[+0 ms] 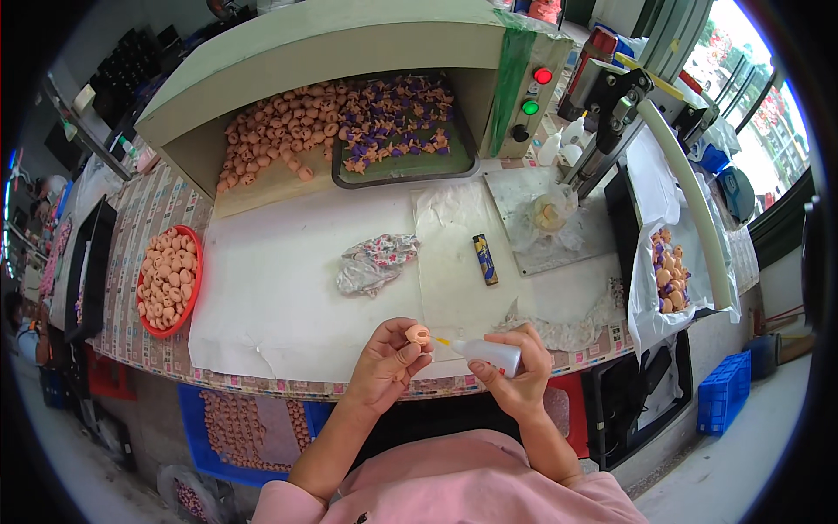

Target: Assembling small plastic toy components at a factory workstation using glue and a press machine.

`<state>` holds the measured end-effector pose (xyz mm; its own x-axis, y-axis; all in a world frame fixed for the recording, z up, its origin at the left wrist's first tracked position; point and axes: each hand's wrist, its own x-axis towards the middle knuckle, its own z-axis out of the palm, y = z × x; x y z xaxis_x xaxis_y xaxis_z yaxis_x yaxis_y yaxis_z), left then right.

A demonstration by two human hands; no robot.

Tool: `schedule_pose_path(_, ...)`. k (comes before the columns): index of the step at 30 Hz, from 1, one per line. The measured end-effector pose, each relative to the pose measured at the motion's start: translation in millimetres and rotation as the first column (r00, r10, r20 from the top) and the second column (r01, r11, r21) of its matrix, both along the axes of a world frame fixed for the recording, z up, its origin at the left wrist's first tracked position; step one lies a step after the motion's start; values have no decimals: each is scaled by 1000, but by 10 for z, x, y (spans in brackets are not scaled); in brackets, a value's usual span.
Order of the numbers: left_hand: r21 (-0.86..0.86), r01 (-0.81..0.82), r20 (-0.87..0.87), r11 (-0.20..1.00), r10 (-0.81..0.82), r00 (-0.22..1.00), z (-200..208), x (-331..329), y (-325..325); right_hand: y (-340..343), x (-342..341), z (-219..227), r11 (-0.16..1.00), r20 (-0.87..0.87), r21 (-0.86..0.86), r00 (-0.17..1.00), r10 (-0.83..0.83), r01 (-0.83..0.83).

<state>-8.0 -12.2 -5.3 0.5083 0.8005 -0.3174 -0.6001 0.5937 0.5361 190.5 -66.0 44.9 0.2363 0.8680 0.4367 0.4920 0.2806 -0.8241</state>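
1. The left hand [384, 362] grips a small peach-coloured doll head piece [419, 334] between thumb and fingertips, held up just above the near edge of the counter [288, 288].
2. The right hand [515, 371] is closed around a small white squeeze bottle [489, 353], its thin orange-tipped nozzle [443, 341] pointing left and almost touching the piece.
3. The step in hand looks like dabbing glue onto the piece: nozzle and piece meet in front of the person's chest, above the white sheet [262, 314] that covers the counter.
4. The next move likely calls for a light squeeze with the nozzle steady on the right spot, since too much would run onto the fingertips.
5. A red bowl [194, 288] full of similar peach pieces sits well to the left on the counter.
6. Farther back, a green hood [332, 44] shelters a heap of peach pieces and a tray [406, 175] of pieces with purple parts.
7. A crumpled cloth [375, 262] and a lighter [485, 259] lie between the hood and the hands.
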Motion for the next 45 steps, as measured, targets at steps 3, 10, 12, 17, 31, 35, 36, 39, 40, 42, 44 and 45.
schedule_pose_path(3,12,11,-16,1000,-10,1000,13,18,3,-2,12,-23,1000,-28,8,1000,1,0)
schedule_pose_path(10,21,0,-13,1000,0,1000,-47,30,-4,-2,14,-26,1000,-33,0,999,31,-31)
schedule_pose_path(12,2,5,-11,1000,-5,1000,-42,30,-4,-4,19,-37,999,-35,-12,999,31,-32)
schedule_pose_path(17,6,18,-13,1000,-18,1000,-14,38,-3,-16,40,-37,1000,-51,-21,999,17,-18)
schedule_pose_path(31,-1,-3,19,1000,3,1000,-64,20,3,0,45,-106,1000,-46,-27,999,-6,5)
schedule_pose_path(35,-1,-7,34,1000,7,999,-52,-17,17,12,36,-172,1000,-96,-13,995,-5,4)
schedule_pose_path(36,-12,-6,36,1000,6,999,-35,-32,23,35,23,-178,1000,-93,-11,996,-3,2)
schedule_pose_path(39,-43,2,44,999,0,999,4,-101,17,178,-36,-194,999,-117,-32,993,-4,0)
schedule_pose_path(40,-41,5,49,999,-3,999,5,-116,13,276,-76,-207,993,-125,-114,992,0,-14)
schedule_pose_path(42,-66,22,86,998,-17,996,24,-176,10,489,-181,-142,985,-58,-165,998,37,-46)
schedule_pose_path(44,-56,45,124,997,-37,992,41,-223,10,724,-267,-124,987,10,-132,996,94,-92)
schedule_pose_path(45,-50,66,159,997,-58,986,52,-244,12,835,-297,-128,984,77,-107,986,149,-140)
